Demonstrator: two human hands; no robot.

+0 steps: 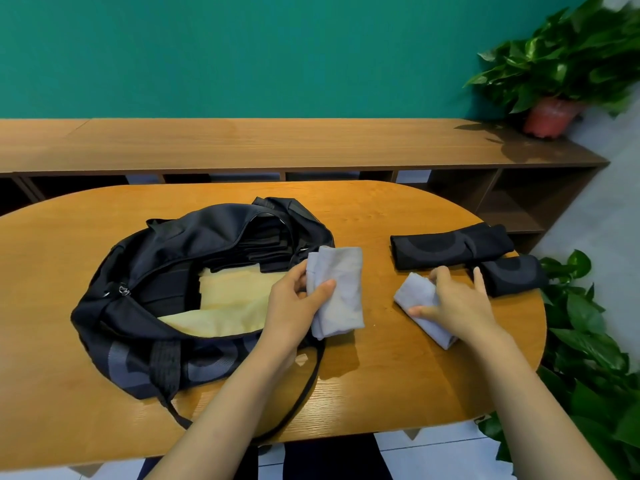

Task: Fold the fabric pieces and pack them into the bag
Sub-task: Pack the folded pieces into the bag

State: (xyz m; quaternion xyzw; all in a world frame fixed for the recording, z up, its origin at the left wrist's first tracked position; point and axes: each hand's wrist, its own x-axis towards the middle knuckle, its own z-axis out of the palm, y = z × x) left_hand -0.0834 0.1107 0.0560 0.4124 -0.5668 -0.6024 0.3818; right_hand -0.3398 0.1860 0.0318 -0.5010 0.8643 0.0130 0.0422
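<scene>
Teal-walled room, wooden worktop (381, 375): my left hand (294, 299) grips a folded grey cloth (343, 282), lengthwise away from me, at the right edge of the open bag (194, 237), while my right hand (457, 303), farther off, pinches a second grey cloth (414, 294).

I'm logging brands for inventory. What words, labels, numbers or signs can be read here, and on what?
No text is readable.
Black bag: grey ring patterns only, no letters.
Long black piece, short black piece: same rings, no words.
Larger grey cloth, smaller grey cloth, plant pot: plain.
Pale scrap by the bag's strap: too small to tell.
</scene>
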